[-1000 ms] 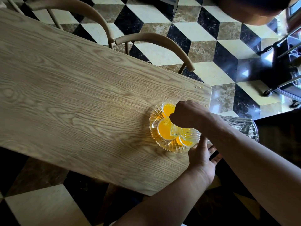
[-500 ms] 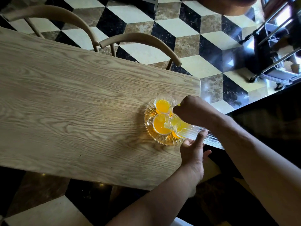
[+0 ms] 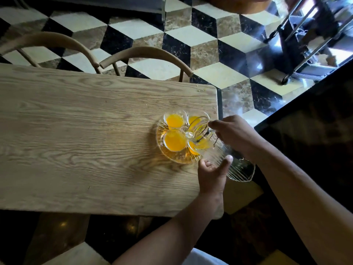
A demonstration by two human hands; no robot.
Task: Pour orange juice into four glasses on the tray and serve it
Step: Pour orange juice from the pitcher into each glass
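Observation:
A round clear glass tray [image 3: 172,160] sits near the right end of the wooden table [image 3: 76,140]. On it stand several glasses of orange juice, among them a far-left glass [image 3: 174,120] and a near-left glass [image 3: 174,140]. A ribbed clear glass pitcher [image 3: 239,169] lies tilted with its mouth over the two right glasses [image 3: 194,119]. My right hand [image 3: 235,132] grips the pitcher at its handle. From below, my left hand [image 3: 212,173] cups the pitcher's body, thumb against its side. The pitcher looks clear, with no juice visible inside.
Two curved wooden chairs [image 3: 145,54] stand at the table's far side. The table's right edge [image 3: 217,104] runs close to the tray. A dark counter [image 3: 305,121] lies to the right, and a wheeled metal cart [image 3: 305,44] stands on the chequered floor.
My right hand has drawn back from above the tray to its right side, taking the pitcher with it. My left hand stays under the pitcher. The camera view has shifted.

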